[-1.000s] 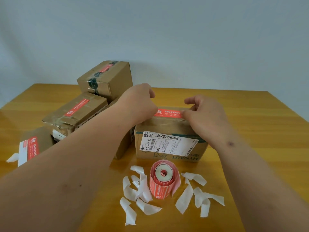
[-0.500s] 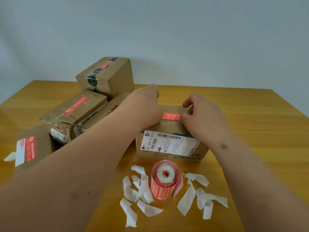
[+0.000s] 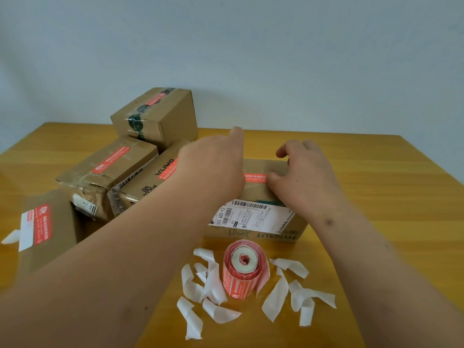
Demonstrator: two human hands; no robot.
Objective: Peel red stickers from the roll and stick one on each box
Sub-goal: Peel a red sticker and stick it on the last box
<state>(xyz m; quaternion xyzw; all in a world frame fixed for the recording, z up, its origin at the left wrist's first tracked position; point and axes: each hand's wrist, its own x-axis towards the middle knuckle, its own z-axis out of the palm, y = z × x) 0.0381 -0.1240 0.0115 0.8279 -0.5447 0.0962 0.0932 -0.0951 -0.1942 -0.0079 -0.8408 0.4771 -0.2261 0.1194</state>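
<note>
The front box reads "HYNAUT" upside down, its white label "502 602-12"; another box reads "DAJIA".

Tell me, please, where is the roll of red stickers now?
In the head view, the roll of red stickers stands on the table near its front edge, just in front of the box with the white shipping label, among white backing strips.

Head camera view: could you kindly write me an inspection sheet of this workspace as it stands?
Surface: wooden table, boxes on its left and middle.
Job's things: sticker roll upright at the front; red sticker on the front box; four other boxes each show a red sticker.
Clutter: white backing strips around the roll.
Hands: left hand flat on the box; right hand resting on it, fingers curled.
Cables: nothing seen.
Surroundings: plain wall.
</note>
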